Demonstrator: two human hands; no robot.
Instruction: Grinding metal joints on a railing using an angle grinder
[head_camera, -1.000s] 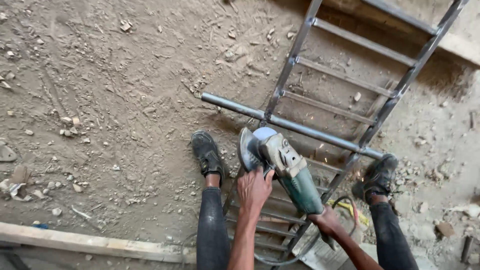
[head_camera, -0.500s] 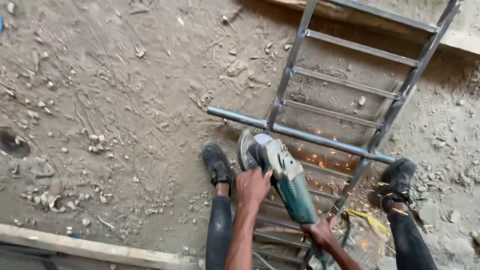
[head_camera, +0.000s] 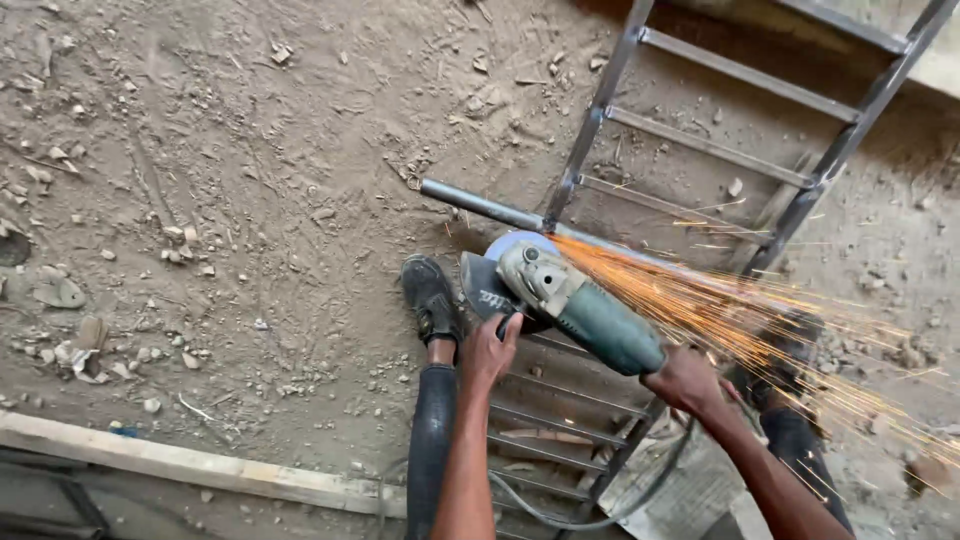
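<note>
Dusty earth with pebbles and scraps fills the left of the scene, and a pale wooden plank (head_camera: 200, 462) lies across the near left corner. Right of it stands a black shoe (head_camera: 432, 297) on the dirt, with a dark trouser leg below it.

Just right of the shoe, the left hand (head_camera: 488, 350) is closed around the side handle of the grinder (head_camera: 572, 300), fingers wrapped tight. The grinder has a grey head and a green body, lying slantwise from far left to near right; a small dark label sits on its guard by the left hand, too small to make out. Its disc meets a grey metal pipe (head_camera: 480, 206) that runs from the far left across a metal ladder (head_camera: 700, 150) lying flat on the ground.

Orange sparks (head_camera: 740, 310) stream from the disc to the right and near side, across the ladder's rail.

The right hand (head_camera: 686, 380) grips the rear of the grinder's body, fully closed on it. A grey cable (head_camera: 560, 515) loops below, between the arms.
</note>
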